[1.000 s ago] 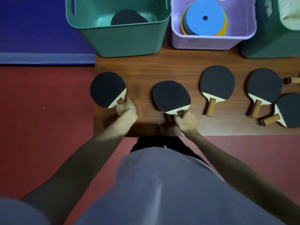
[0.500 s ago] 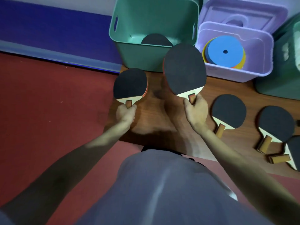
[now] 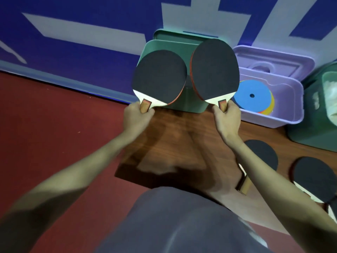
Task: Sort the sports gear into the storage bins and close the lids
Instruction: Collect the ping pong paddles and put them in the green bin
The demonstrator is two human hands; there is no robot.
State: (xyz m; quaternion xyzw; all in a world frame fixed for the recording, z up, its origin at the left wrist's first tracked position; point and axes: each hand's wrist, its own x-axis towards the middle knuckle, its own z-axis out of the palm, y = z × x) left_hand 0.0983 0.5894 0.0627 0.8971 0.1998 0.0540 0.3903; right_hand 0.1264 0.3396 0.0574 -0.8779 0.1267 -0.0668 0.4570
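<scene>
My left hand [image 3: 136, 116] grips the handle of a black-faced table tennis paddle [image 3: 159, 77], held upright in the air. My right hand [image 3: 227, 118] grips a second black paddle [image 3: 215, 69] beside it. Both blades stand in front of the open green bin [image 3: 189, 103] and hide most of it. Its green lid [image 3: 175, 36] leans behind it. Two more paddles lie on the wooden board at the right, one [image 3: 264, 154] partly under my right forearm, the other [image 3: 315, 176] near the frame edge.
A lilac bin [image 3: 284, 117] holds flat discs, a blue one [image 3: 252, 95] on top, with its lilac lid [image 3: 273, 59] propped behind. A darker green bin [image 3: 313, 128] stands at far right. The wooden board [image 3: 173, 143] lies on red floor, against a blue and white wall.
Both hands lifted their paddles off the board and raised them up in front of the green bin. The camera tilted up, showing more wall.
</scene>
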